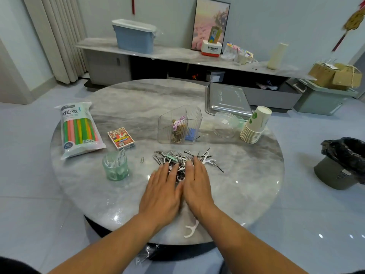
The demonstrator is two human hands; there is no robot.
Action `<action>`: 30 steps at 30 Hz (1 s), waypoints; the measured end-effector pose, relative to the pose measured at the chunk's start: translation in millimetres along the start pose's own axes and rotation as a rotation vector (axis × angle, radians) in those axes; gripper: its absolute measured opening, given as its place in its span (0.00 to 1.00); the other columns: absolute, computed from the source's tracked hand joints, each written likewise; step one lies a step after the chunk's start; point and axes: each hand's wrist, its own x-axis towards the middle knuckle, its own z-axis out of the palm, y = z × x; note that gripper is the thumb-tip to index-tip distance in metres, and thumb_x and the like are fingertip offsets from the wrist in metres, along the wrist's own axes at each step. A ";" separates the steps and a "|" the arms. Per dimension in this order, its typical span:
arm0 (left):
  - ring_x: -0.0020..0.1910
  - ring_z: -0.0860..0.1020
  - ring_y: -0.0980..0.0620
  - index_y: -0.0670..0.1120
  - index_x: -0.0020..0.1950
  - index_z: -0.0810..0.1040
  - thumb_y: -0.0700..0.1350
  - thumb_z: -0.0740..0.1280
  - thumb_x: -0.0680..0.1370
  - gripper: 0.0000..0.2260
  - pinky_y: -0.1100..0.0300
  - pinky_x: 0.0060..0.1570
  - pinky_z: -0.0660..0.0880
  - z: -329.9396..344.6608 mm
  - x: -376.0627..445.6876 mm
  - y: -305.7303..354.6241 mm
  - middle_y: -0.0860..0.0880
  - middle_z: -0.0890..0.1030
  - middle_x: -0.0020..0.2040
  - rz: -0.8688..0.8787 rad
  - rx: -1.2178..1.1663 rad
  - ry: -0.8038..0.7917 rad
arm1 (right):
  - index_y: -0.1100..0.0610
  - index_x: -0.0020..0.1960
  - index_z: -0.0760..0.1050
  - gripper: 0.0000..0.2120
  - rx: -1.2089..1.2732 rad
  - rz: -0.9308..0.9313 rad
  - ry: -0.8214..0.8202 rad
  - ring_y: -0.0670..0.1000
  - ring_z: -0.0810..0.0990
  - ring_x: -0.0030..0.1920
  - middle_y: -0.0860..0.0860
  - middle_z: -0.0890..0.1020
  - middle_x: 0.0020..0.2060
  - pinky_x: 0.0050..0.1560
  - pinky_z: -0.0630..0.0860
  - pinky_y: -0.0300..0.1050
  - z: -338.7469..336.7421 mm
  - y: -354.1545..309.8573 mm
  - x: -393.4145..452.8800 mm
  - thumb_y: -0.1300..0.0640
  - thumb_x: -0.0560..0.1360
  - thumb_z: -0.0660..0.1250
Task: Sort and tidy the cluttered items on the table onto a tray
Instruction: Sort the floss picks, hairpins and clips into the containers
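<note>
A pile of paper clips, black hairpins and white floss picks lies in the middle of the round marble table. My left hand and my right hand lie flat side by side on its near part, fingers straight, covering some pieces. One floss pick sits alone near the table's front edge, and a single paper clip lies left of the pile. A clear divided organizer holds clips behind the pile. The metal tray rests at the far right edge.
A straw pack, a card box and a green glass with floss picks stand on the left. A clear lid and stacked paper cups are on the right. A bin with a black bag stands on the floor.
</note>
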 end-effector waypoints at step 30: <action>0.76 0.51 0.71 0.59 0.80 0.59 0.63 0.44 0.84 0.26 0.72 0.73 0.42 -12.6 86.9 -18.1 0.62 0.60 0.79 0.219 -0.139 -0.230 | 0.54 0.80 0.64 0.31 -0.553 -0.405 -0.458 0.47 0.57 0.79 0.49 0.63 0.80 0.78 0.46 0.36 -82.8 42.9 97.3 0.49 0.78 0.48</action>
